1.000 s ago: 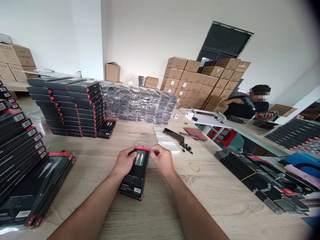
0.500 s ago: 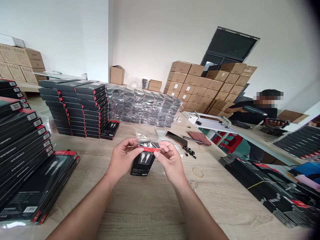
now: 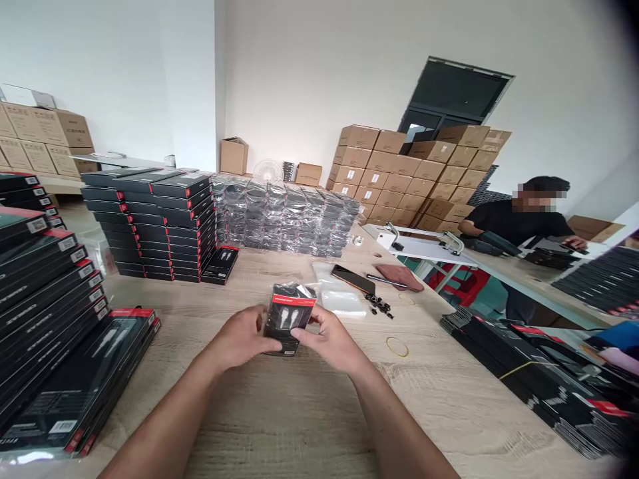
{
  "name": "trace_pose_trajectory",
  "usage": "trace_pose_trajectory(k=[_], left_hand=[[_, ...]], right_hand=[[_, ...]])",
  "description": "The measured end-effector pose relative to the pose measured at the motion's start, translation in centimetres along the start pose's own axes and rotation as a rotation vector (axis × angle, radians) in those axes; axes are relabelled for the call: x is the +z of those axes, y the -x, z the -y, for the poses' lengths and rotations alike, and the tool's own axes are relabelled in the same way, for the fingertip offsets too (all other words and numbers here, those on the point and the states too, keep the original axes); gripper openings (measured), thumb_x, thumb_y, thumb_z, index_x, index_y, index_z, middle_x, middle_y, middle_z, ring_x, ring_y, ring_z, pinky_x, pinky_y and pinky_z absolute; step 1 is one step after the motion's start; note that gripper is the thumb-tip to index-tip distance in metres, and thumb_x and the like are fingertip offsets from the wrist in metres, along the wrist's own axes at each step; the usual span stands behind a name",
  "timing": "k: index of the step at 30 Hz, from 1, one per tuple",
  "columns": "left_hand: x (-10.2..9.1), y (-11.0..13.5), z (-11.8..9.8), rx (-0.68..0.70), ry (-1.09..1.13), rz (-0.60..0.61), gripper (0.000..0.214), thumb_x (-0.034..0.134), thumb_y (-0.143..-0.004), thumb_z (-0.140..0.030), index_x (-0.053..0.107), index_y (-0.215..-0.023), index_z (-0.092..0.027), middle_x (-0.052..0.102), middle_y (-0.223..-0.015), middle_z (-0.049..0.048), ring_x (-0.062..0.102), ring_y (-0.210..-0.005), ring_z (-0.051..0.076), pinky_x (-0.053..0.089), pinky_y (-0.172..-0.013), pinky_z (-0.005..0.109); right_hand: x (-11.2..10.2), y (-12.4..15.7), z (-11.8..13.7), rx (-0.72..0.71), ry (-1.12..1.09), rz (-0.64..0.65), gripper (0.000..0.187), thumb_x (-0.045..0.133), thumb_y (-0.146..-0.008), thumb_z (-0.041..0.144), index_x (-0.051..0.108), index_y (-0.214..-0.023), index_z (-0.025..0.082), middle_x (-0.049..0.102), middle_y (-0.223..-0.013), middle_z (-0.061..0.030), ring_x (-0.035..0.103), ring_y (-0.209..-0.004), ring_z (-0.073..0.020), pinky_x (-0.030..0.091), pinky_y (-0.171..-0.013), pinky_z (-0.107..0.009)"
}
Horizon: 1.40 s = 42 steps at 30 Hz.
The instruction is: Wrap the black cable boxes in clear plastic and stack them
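Both my hands grip a black cable box with a red top band (image 3: 289,318), held upright a little above the wooden table (image 3: 299,412). A clear plastic bag (image 3: 294,291) appears drawn over the box, its film shining across the front. My left hand (image 3: 239,339) holds the box's left side and lower corner. My right hand (image 3: 327,339) presses against its right side. The fingers hide the lower part of the box. Nearest to my right hand lies a small pile of clear plastic bags (image 3: 337,296).
A phone (image 3: 353,279), a pen, a brown pouch (image 3: 399,277), small black parts (image 3: 379,306) and a rubber band (image 3: 397,346) lie on the table. Stacked black boxes stand left and right, with a shrink-wrapped block behind. A person works at a side table.
The plastic bag has moved down from the box's top to cover more of it. The box now stands higher, and my hands have closed in around it.
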<state>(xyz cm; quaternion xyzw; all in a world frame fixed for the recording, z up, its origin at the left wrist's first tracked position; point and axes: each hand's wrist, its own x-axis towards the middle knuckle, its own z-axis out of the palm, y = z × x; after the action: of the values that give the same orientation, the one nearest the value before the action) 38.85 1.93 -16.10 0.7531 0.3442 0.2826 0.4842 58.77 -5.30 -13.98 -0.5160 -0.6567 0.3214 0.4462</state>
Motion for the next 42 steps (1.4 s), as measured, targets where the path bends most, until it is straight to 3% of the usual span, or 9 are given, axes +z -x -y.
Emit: trace_pose_trajectory(k=[7, 10, 13, 18, 24, 28, 31, 36, 42], left_hand=[[-0.1, -0.2, -0.1, 0.043, 0.121, 0.030, 0.027, 0.071, -0.063, -0.028, 0.069, -0.086, -0.014, 0.066, -0.078, 0.0035, 0.059, -0.076, 0.020, 0.044, -0.071, 0.029], [0.1, -0.3, 0.3, 0.108, 0.089, 0.008, 0.027, 0.071, -0.064, -0.027, 0.068, -0.089, -0.015, 0.066, -0.092, 0.0060, 0.059, -0.086, 0.021, 0.044, -0.076, 0.030], [0.8, -0.2, 0.2, 0.105, 0.164, 0.038, 0.033, 0.066, -0.071, -0.030, 0.063, -0.102, -0.016, 0.066, -0.100, 0.0079, 0.059, -0.089, 0.020, 0.045, -0.076, 0.029], [2.0, 0.2, -0.9, -0.074, 0.310, 0.218, 0.037, 0.070, -0.069, -0.034, 0.061, -0.099, -0.014, 0.064, -0.079, 0.0015, 0.054, -0.062, 0.012, 0.039, -0.055, 0.022], [2.2, 0.8, -2.3, -0.206, 0.415, 0.219, 0.031, 0.068, -0.072, -0.043, 0.064, -0.073, -0.012, 0.054, -0.055, -0.0028, 0.042, -0.048, 0.008, 0.032, -0.047, 0.020], [3.2, 2.7, -3.4, -0.245, 0.721, 0.052, 0.030, 0.071, -0.070, -0.042, 0.066, -0.078, -0.014, 0.064, -0.074, 0.0030, 0.056, -0.064, 0.013, 0.043, -0.054, 0.021], [2.5, 5.6, -3.9, -0.277, 0.843, -0.147, 0.026, 0.074, -0.069, -0.038, 0.066, -0.075, -0.014, 0.063, -0.069, 0.0023, 0.056, -0.062, 0.013, 0.046, -0.052, 0.021], [-1.8, 12.4, -4.2, -0.252, 0.939, -0.497, 0.020, 0.076, -0.067, -0.027, 0.066, -0.075, -0.012, 0.064, -0.066, 0.0030, 0.056, -0.056, 0.011, 0.050, -0.048, 0.020], [-7.0, 19.5, -2.3, -0.282, 0.871, -0.868, 0.008, 0.069, -0.073, -0.016, 0.066, -0.079, -0.010, 0.068, -0.071, 0.0057, 0.061, -0.056, 0.012, 0.056, -0.051, 0.021]], right_hand=[[0.5, 0.3, -0.6, 0.038, -0.051, 0.109, 0.044, 0.075, -0.068, 0.028, 0.062, -0.110, 0.020, 0.067, -0.105, -0.0036, 0.060, -0.096, -0.0221, 0.046, -0.090, -0.039], [0.6, 0.1, 0.2, -0.010, -0.130, -0.016, 0.042, 0.070, -0.075, 0.030, 0.059, -0.114, 0.023, 0.065, -0.111, -0.0036, 0.059, -0.102, -0.0210, 0.044, -0.093, -0.037], [0.4, -0.5, 0.3, -0.014, -0.214, -0.169, 0.028, 0.067, -0.078, 0.035, 0.064, -0.102, 0.022, 0.068, -0.099, -0.0029, 0.061, -0.093, -0.0197, 0.046, -0.088, -0.035], [-1.1, -1.4, -1.1, 0.058, -0.578, -0.473, 0.023, 0.070, -0.074, 0.038, 0.065, -0.091, 0.022, 0.069, -0.085, 0.0002, 0.062, -0.072, -0.0152, 0.050, -0.070, -0.029], [-1.7, -1.2, -2.0, 0.128, -0.808, -0.550, 0.025, 0.074, -0.069, 0.038, 0.063, -0.082, 0.019, 0.070, -0.079, -0.0003, 0.061, -0.063, -0.0131, 0.050, -0.060, -0.026], [-1.1, -1.0, -2.5, 0.189, -0.797, -0.499, 0.033, 0.072, -0.068, 0.049, 0.059, -0.074, 0.019, 0.068, -0.072, 0.0001, 0.059, -0.057, -0.0121, 0.048, -0.051, -0.024], [-0.6, -0.9, -2.8, 0.211, -0.676, -0.420, 0.040, 0.066, -0.070, 0.057, 0.061, -0.077, 0.018, 0.066, -0.071, -0.0012, 0.058, -0.056, -0.0120, 0.043, -0.047, -0.021], [-0.1, -0.5, -3.6, 0.183, -0.206, -0.357, 0.039, 0.065, -0.068, 0.057, 0.067, -0.081, 0.020, 0.068, -0.074, -0.0030, 0.062, -0.066, -0.0174, 0.047, -0.058, -0.028], [-0.3, -1.9, -5.7, 0.026, 0.231, -0.296, 0.033, 0.059, -0.072, 0.051, 0.069, -0.085, 0.022, 0.071, -0.083, -0.0058, 0.064, -0.073, -0.0221, 0.049, -0.069, -0.035]])
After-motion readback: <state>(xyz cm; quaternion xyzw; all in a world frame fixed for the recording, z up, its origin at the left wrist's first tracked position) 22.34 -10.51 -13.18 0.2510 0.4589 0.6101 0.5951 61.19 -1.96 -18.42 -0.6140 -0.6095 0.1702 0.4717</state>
